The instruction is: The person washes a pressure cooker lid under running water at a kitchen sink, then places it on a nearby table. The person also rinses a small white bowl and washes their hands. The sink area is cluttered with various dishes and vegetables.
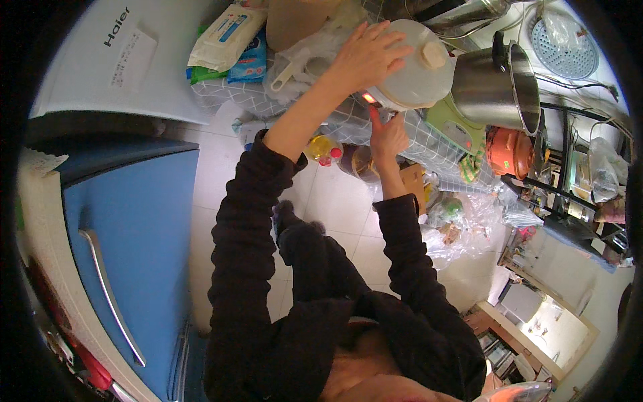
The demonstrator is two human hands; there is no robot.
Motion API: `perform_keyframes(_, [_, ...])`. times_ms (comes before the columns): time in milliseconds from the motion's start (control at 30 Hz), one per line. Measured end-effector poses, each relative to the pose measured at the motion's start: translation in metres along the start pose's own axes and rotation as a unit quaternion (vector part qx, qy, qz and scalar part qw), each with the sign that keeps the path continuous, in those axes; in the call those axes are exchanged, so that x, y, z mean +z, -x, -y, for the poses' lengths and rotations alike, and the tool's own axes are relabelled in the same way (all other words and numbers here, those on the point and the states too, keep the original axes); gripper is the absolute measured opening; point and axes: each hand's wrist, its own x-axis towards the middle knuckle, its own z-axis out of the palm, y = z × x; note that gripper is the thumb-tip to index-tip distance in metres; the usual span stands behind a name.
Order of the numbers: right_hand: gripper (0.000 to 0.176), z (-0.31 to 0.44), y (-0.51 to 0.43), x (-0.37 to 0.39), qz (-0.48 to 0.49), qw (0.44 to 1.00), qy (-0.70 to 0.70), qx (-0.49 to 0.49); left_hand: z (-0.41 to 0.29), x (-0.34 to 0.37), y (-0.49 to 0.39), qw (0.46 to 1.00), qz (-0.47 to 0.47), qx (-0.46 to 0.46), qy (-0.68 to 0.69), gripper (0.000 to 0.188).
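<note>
A round white lidded appliance [417, 85] with a beige knob stands at the edge of a cloth-covered counter. Its small switch [369, 98] glows red-orange. My left hand [369, 58] lies on the left side of the lid, palm down with fingers spread. Below the switch, my right hand [389, 135] reaches up to the appliance's front edge. One of its digits touches just under the light and another points upward nearby. Whether it grips a small part there is hidden. Left of the appliance, a white-handled utensil [282, 76] lies in clear plastic.
Right of the appliance are a steel stockpot [482, 85], a green scale-like device [454, 125] and an orange pot [510, 151]. Wipes packs [228, 37] lie at the left. Below stand a yellow oil bottle [321, 148] and plastic bags [457, 226]. A blue door [130, 251] borders the left.
</note>
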Motion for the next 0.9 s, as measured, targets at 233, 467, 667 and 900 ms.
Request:
perform_keyframes(233, [0.065,-0.005,0.009,-0.021,0.017,0.999,-0.017,-0.049,-0.009,-0.007,0.000,0.999,0.029,-0.040,0.006,0.034])
perform_keyframes(467, [0.060,-0.035,-0.016,-0.150,0.213,0.976,0.030,0.033,-0.061,-0.099,0.021,0.942,0.090,-0.270,0.176,0.054])
perform_keyframes(667, [0.047,-0.030,-0.112,-0.258,0.027,0.999,0.009,-0.038,-0.124,-0.169,0.077,0.775,0.098,-0.491,0.386,0.052])
perform_keyframes(900, [0.046,0.008,-0.268,-0.306,-0.068,0.995,-0.053,-0.057,-0.182,-0.189,0.130,0.671,0.173,-0.587,0.418,0.049])
